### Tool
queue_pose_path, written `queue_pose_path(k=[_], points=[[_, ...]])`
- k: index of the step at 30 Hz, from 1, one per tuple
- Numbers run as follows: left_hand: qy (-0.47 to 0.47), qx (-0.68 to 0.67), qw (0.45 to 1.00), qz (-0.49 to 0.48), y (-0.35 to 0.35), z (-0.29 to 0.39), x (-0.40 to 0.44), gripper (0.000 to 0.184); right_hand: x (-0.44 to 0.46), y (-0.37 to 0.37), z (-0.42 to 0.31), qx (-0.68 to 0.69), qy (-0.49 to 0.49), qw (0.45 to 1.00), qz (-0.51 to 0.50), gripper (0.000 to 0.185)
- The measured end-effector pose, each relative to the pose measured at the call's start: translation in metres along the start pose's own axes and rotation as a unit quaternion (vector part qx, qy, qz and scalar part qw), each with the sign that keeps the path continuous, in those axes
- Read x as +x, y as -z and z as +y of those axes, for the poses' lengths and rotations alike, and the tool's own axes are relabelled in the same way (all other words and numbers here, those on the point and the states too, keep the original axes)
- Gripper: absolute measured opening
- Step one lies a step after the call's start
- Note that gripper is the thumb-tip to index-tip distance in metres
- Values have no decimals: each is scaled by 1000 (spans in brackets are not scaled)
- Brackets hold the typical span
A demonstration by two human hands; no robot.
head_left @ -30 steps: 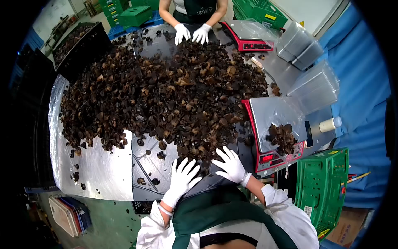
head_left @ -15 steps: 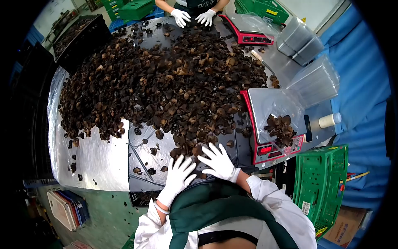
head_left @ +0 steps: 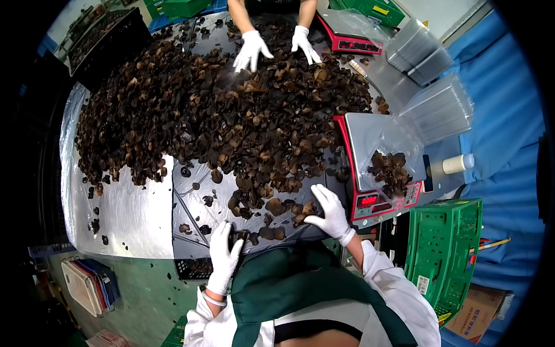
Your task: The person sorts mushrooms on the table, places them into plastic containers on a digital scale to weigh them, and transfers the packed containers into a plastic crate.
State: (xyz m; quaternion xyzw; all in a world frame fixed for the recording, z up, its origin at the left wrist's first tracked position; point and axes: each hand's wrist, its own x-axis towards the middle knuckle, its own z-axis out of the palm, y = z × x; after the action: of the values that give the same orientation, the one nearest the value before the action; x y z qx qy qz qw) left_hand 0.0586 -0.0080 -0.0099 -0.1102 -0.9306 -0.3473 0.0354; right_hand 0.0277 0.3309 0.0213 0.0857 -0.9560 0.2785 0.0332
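Left hand (head_left: 223, 257) (head view): lying spread beside loose pieces (head_left: 272, 232) at the tabletop's (head_left: 139, 217) near edge
Right hand (head_left: 330, 215): spreading opposite, apparently fencing those pieces in between
Dark pile (head_left: 231, 121): covering the tabletop beyond, seemingly leaving working room

Rough, crinkled fungus-like pieces (head_left: 231, 124), glossy plastic sheeting (head_left: 136, 225), matt cloth gloves (head_left: 333, 220)

Worn on the head, the camera looks forward and steeply down (a wide, curved view rimmed in black), with the wearer's green apron (head_left: 306, 277) close below and the table (head_left: 394, 87) spreading out ahead.
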Motion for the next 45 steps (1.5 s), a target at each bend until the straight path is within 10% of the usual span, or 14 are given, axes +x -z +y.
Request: queue_pose_path(k=[13,26,37,45], points=[[-176,7,976,-128,-28,17,37,80,35,-51,-50,-3,245,949,-200,105],[-140,53,987,-60,-17,13,12,46,34,-79,-57,-82,341,931,-97,39],[39,-153,986,-51,-23,7,34,22,48,-66,-55,171,116,978,-42,18],[146,-278,949,-39,-16,1,21,14,30,-64,-72,-81,268,946,-164,75]])
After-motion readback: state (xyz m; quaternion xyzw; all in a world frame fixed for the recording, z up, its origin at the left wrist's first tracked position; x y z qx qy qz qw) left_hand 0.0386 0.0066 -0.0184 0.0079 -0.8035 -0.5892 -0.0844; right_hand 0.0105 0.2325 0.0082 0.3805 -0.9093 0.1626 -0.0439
